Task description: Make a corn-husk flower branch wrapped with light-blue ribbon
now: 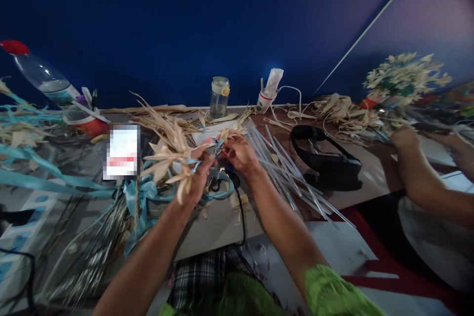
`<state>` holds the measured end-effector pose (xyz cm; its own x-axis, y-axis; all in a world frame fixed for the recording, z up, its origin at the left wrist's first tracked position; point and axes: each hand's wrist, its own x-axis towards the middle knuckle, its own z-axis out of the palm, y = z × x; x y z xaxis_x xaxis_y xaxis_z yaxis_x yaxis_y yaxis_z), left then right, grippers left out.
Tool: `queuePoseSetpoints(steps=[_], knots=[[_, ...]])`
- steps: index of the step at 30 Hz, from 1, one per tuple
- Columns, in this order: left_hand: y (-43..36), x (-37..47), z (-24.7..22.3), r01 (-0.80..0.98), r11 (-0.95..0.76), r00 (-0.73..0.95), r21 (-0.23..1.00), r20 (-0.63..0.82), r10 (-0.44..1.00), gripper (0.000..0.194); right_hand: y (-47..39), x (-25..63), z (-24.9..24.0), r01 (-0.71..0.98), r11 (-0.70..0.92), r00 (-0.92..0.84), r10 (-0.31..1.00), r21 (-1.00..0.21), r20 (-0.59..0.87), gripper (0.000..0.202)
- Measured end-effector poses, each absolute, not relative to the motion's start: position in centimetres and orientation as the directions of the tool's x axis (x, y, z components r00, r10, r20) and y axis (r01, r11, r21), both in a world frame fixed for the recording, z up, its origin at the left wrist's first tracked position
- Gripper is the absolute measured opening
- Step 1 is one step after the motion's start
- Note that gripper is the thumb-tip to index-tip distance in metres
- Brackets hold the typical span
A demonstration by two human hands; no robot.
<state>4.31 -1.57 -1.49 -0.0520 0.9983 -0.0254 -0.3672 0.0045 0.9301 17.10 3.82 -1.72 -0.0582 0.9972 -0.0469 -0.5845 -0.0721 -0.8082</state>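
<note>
My left hand (pixel 202 170) is closed around the blue-wrapped stem of a pale dried-husk flower (pixel 166 158), whose pointed petals spread to the left of the fingers. Close beside it, my right hand (pixel 240 154) pinches a smaller piece of pale husk with light blue ribbon (pixel 219 145). Both hands are held over the table, their fingertips nearly meeting. Below them a loop of blue ribbon (pixel 225 190) and a black cable (pixel 242 217) lie on the table. Fine detail between the fingertips is blurred.
Clear sticks (pixel 285 168) and a black strapped object (pixel 326 158) lie right. Behind stand a glass jar (pixel 219 98) and a cup (pixel 264 102). Left are a lit phone (pixel 121 153), wires (pixel 96 247) and a bottle (pixel 48 76). Another person's arms (pixel 422 182) reach in at right.
</note>
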Motion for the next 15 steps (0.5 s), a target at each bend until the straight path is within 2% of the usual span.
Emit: queuePoseSetpoints(steps=[3,5,9,15], knots=[[-1.4,4.1,-1.1,-0.531,0.13,0.056,0.837,-0.118,0.991,0.062,3.8,17.3,-1.8,-0.595,-0.074,-0.102,0.995,-0.8,-0.016,0.03],[-1.4,3.9,-0.8,-0.556,0.203,0.14,0.806,-0.15,0.979,0.061,3.8,17.4,-2.0,-0.616,-0.096,-0.137,0.99,-0.782,-0.014,0.027],[-1.5,3.7,-0.7,-0.533,0.239,0.215,0.812,-0.143,0.966,0.055,3.9,17.3,-2.4,-0.648,-0.146,-0.19,0.981,-0.747,-0.027,0.019],[-1.3,3.8,-2.0,-0.394,0.164,0.165,0.904,-0.107,0.981,0.043,4.0,16.9,-2.6,-0.662,-0.156,-0.171,0.984,-0.733,-0.054,0.016]])
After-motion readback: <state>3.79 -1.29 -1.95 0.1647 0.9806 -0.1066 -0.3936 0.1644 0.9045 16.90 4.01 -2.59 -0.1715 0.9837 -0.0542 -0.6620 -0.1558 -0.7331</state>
